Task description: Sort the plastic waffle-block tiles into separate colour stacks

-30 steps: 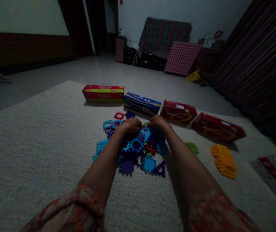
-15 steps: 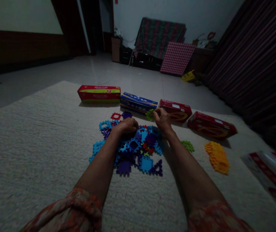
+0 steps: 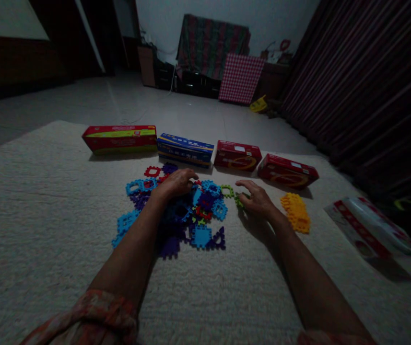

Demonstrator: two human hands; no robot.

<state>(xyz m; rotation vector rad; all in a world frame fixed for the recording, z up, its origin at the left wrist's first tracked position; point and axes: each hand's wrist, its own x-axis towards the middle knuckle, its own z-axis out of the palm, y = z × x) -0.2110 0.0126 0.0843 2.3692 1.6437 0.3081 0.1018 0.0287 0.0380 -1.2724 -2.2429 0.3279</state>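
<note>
from where i stand, four boxes (image 3: 191, 152) line eleven to two o'clock beyond the jumbled pile (image 3: 201, 237), yellow pieces (image 3: 295, 213) at three. pale mat (image 3: 64, 201) lies open at nine and six. the right hand (image 3: 259, 199) has its grip spread over partly hidden green pieces (image 3: 239, 200); the left hand (image 3: 176, 184) covers some pile, its grip impossible to tell.

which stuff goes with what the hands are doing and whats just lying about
Likely in use:
pile of pieces under the left hand
green pieces by the right hand
orange stack

Likely lying about:
four boxes, role unclear
red-banded package
checked panel
</note>
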